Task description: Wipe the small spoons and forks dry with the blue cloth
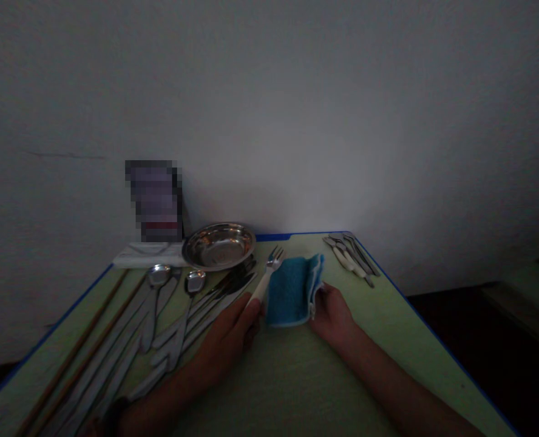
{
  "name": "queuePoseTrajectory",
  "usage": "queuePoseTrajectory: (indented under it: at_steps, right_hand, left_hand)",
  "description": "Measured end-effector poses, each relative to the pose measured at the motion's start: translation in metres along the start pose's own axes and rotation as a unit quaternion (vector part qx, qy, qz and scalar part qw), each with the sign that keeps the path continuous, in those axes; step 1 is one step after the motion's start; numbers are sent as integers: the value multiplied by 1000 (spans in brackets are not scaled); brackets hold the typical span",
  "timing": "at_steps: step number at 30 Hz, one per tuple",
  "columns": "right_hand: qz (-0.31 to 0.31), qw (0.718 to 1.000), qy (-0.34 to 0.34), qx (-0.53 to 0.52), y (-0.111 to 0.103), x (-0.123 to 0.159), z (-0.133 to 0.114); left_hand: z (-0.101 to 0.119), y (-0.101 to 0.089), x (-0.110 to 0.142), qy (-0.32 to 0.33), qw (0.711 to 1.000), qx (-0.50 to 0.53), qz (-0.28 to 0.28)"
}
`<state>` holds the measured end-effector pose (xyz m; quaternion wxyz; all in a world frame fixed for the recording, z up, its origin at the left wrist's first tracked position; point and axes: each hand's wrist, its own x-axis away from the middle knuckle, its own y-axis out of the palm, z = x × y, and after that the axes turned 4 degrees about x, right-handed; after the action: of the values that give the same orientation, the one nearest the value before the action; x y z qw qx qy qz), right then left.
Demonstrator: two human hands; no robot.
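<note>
My left hand [235,328] is closed around the pale handle of a fork [269,272], its tines pointing up and away from me. Just right of the fork, a blue cloth [288,291] with a light edge hangs folded in my right hand [335,315], whose fingers grip its right side. The cloth is next to the fork; whether the two touch I cannot tell. Left of my left hand lie several knives [219,297] and a spoon with a squarish bowl [195,282]. The fingertips of my right hand are partly hidden behind the cloth.
A shiny metal bowl [219,246] stands at the back of the green table [297,388]. Ladles [159,275] and long wooden sticks [87,331] lie at left. Several pale-handled utensils [346,258] rest at back right. A blurred-out upright panel [155,200] leans near the wall.
</note>
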<state>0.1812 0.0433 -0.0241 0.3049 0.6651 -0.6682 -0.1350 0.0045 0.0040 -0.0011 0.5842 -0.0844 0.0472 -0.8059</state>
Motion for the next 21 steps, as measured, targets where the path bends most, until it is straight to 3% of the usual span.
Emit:
queuePoseTrajectory:
  at_steps: [6,11,14,17,21]
  right_hand:
    - [-104,981,78,-145,12,6,-7]
    - [-126,978,87,-142,8,7,-1]
    - [-105,989,77,-65,3,6,5]
    - [-67,996,22,50,1,7,9]
    - [-24,973,-80,213,0,9,7]
  left_hand:
    - [2,-1,0,26,989,-136,-44]
    - [2,0,0,28,983,-169,-72]
    - [2,0,-1,24,980,-177,-88]
    - [2,0,0,45,978,-176,-107]
    - [3,-1,1,59,975,-178,-118]
